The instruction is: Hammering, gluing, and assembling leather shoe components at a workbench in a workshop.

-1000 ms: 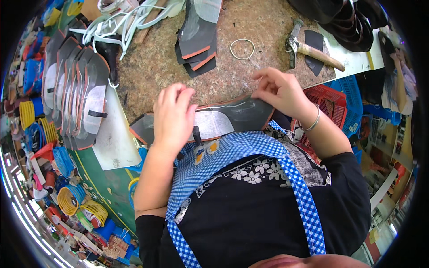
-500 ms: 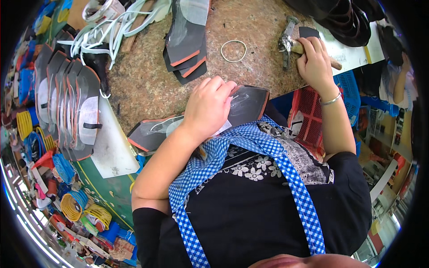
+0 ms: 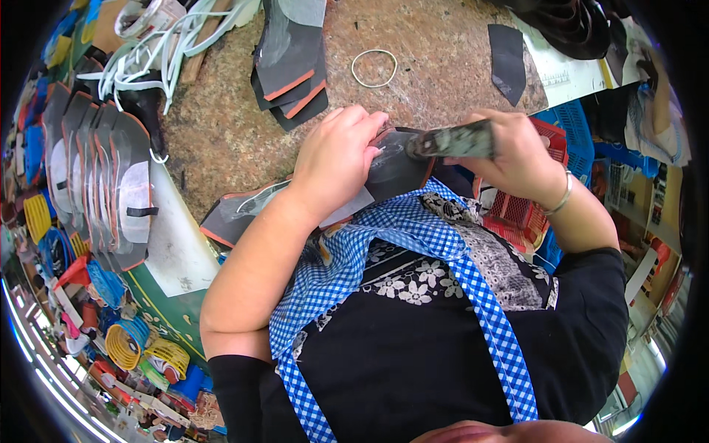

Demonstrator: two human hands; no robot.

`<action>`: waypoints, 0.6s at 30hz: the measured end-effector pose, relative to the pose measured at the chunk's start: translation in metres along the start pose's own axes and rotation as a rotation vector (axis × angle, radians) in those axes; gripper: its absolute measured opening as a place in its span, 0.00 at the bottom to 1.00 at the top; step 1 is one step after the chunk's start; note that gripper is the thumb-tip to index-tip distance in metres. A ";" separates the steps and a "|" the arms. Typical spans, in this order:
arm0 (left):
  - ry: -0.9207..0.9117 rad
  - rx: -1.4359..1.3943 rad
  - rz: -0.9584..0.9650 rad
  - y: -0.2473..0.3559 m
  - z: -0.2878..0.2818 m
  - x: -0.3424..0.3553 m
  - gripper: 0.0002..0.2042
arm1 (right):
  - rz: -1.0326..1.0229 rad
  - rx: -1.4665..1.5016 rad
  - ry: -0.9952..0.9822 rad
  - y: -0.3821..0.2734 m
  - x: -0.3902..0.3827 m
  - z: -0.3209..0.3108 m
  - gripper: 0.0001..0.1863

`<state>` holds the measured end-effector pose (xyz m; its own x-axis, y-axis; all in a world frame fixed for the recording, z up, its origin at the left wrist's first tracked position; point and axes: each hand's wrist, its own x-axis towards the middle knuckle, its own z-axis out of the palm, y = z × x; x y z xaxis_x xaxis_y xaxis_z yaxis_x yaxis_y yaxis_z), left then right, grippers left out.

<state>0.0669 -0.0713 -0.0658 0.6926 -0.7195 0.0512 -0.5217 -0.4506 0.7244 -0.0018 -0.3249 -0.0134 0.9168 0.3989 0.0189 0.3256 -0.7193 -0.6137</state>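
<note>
My left hand (image 3: 331,159), fingers curled, holds the long dark grey piece (image 3: 393,168) with orange edging and a pale panel at the near edge of the speckled worktop (image 3: 402,66). My right hand (image 3: 517,155) is closed on the hammer (image 3: 458,140), whose blurred head is over the right end of that piece. A similar stack (image 3: 292,74) of dark pieces lies beyond my left hand, with a white rubber band (image 3: 373,84) to its right. A separate dark scrap (image 3: 506,65) lies at the right.
Upright-leaning dark pieces (image 3: 129,192) fan out at the left beside a white board (image 3: 177,258). White straps (image 3: 125,81) and a tub (image 3: 144,18) are at the back left. Red (image 3: 509,221) and blue crates (image 3: 569,133) stand right. Another person's arm (image 3: 661,118) shows far right.
My right hand has picked up the hammer from the worktop and brought it down-left over the piece. My left hand has shifted right along the piece and now grips near its top edge.
</note>
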 end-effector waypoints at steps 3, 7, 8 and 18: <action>-0.002 -0.008 0.079 0.000 0.000 0.002 0.15 | -0.027 -0.079 0.011 0.001 -0.001 0.011 0.14; -0.006 -0.042 0.091 -0.002 0.003 -0.003 0.15 | -0.025 -0.080 0.090 -0.009 0.003 0.006 0.14; 0.014 -0.020 0.132 -0.003 0.004 -0.004 0.14 | -0.021 -0.080 0.091 -0.008 0.002 0.010 0.14; 0.046 0.214 0.202 0.011 0.006 -0.012 0.09 | -0.025 -0.181 0.150 -0.006 0.017 0.017 0.16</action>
<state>0.0499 -0.0703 -0.0627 0.5833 -0.7834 0.2146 -0.7412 -0.4053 0.5351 0.0080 -0.3043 -0.0225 0.9277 0.3384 0.1575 0.3722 -0.8059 -0.4605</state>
